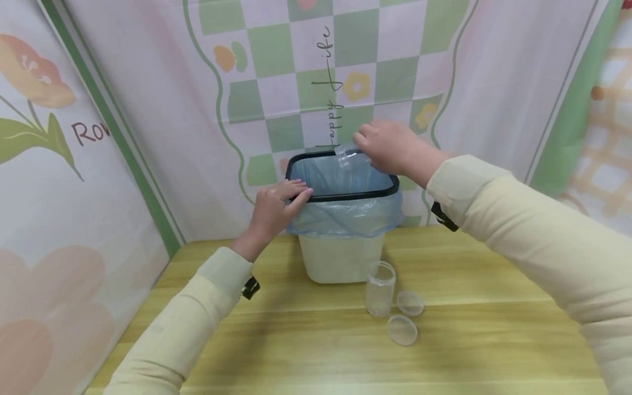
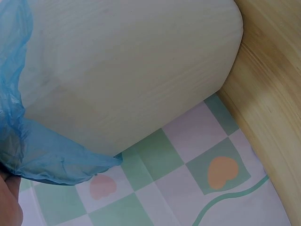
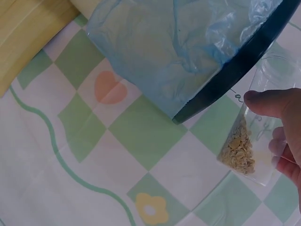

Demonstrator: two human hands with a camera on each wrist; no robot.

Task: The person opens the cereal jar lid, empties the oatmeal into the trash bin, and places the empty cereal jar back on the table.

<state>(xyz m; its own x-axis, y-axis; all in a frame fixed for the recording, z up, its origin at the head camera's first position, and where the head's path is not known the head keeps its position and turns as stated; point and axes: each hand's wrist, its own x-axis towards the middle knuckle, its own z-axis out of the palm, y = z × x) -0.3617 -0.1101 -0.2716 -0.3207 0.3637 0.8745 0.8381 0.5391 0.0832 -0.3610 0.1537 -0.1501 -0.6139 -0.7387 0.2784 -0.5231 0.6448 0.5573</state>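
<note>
A white trash can with a black rim and a blue bag liner stands on the table. My left hand holds the rim at its near left corner; in the left wrist view only a bit of that hand shows. Above the can's far right side my right hand grips a clear plastic jar, tilted with its uncapped mouth toward the left. Dry oat flakes lie at the jar's closed end in the right wrist view.
In front of the can, an uncapped clear jar stands upright on the wooden table. Two translucent lids lie beside it. A patterned curtain hangs close behind the can.
</note>
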